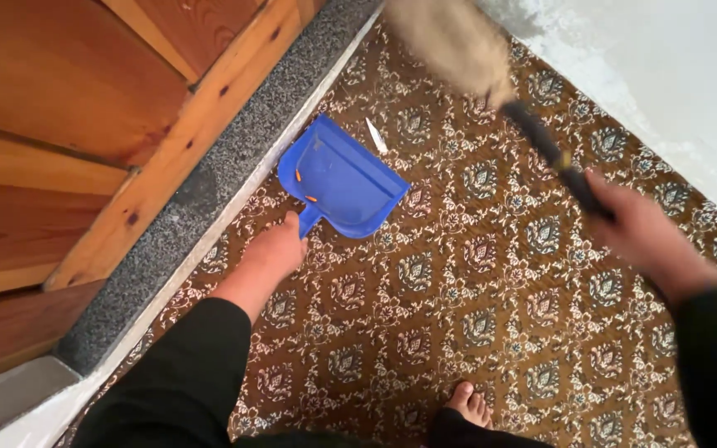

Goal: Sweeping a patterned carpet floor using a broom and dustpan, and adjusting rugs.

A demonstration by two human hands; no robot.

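Observation:
My left hand [274,249] grips the short handle of a blue plastic dustpan [343,180] that lies flat on the brown patterned carpet [458,315]. Two small orange bits rest inside the pan. A white scrap [376,135] lies on the carpet just beyond the pan's open edge. My right hand [636,228] is closed around the black handle of a broom [541,141], whose pale bristle head [458,41] is blurred and raised above the carpet at the top.
A wooden door or panel [68,124] fills the left, edged by a grey speckled stone threshold [209,191]. A whitish floor area [665,75] borders the carpet at top right. My bare foot [468,405] shows at the bottom.

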